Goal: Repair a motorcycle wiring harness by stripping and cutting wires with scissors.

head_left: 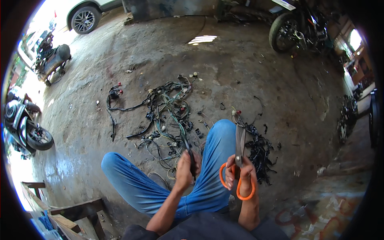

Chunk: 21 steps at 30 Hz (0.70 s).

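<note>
Between my bent knees, my left hand [184,170] is closed round a thick black-wrapped branch of a wiring harness [179,120]. The rest of that harness sprawls over the floor ahead, a tangle of black, green and pale wires with small connectors. My right hand [245,173] grips a pair of scissors [240,146] with orange handles, fingers at the loops. Their blades point away from me above my right knee, nearly together and apart from the harness. Beyond the right knee lies a heap of black scraps [262,158].
Stained concrete floor [80,120] surrounds me. Motorcycles stand at the left [28,128] and far right [296,32]. A car wheel [85,20] shows at the far left, nearer a partly stripped machine [52,60]. A wooden frame [76,208] sits at the lower left.
</note>
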Motion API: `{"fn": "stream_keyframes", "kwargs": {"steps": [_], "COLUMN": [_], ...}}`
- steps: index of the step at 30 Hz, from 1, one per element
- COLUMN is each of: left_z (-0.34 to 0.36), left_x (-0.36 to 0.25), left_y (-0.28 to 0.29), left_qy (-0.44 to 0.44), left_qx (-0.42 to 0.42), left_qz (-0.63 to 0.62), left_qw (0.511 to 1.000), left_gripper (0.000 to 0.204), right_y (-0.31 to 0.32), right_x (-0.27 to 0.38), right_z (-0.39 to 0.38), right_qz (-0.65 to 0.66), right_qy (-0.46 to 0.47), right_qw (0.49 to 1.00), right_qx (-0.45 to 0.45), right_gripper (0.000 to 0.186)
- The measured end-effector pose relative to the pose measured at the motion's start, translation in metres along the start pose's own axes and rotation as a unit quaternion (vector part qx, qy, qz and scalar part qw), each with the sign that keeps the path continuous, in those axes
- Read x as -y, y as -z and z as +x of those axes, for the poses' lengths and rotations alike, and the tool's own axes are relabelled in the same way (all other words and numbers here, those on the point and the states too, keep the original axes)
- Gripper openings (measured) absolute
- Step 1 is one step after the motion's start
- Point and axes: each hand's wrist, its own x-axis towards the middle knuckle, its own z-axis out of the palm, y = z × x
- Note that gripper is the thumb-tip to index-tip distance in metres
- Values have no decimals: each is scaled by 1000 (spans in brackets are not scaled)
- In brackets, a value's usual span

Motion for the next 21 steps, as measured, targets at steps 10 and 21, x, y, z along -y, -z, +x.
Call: {"fn": "stream_keyframes", "kwargs": {"steps": [10, 21], "left_z": [22, 23], "left_x": [-36, -38], "left_y": [7, 11], "left_qy": [44, 3], "left_qx": [-15, 54], "left_qz": [-98, 21], "left_qw": [994, 998], "left_gripper": [54, 60], "right_y": [-7, -8], "right_x": [-73, -80], "right_z": [-11, -5], "right_qz": [45, 25], "right_qy": [-184, -189], "right_qw": [972, 971], "right_qx": [136, 142], "right_gripper": [68, 70]}}
